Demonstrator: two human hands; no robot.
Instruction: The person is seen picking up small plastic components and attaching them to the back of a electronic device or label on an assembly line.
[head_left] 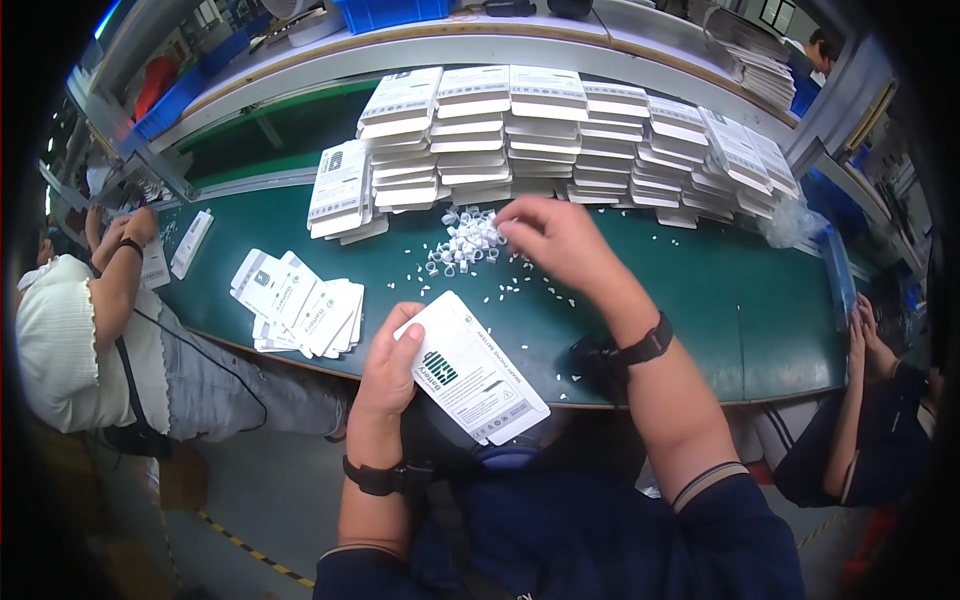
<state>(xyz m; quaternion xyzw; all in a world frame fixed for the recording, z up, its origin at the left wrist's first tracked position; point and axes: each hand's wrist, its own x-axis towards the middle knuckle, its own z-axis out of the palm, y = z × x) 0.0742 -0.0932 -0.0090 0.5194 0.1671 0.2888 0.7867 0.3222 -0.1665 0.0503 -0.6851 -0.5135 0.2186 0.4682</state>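
My left hand [388, 352] grips a flat white battery box [478, 372] by its upper left edge, thumb on the printed face. The box is tilted above the table's front edge, its lower end toward me. My right hand [548, 238] is over the right side of a heap of small white ring-shaped pieces [468, 242], thumb and fingertips drawn together in a pinch. Whatever lies between those fingertips is too small to make out. Tiny white bits [510, 290] are scattered around the heap on the green table [690, 300].
Tall stacks of white boxes [545, 130] line the back of the table. A loose pile of boxes [300, 305] lies left of my left hand. A clear plastic bag [793, 222] is at the right. Co-workers sit on both sides, one in a white top [70, 330].
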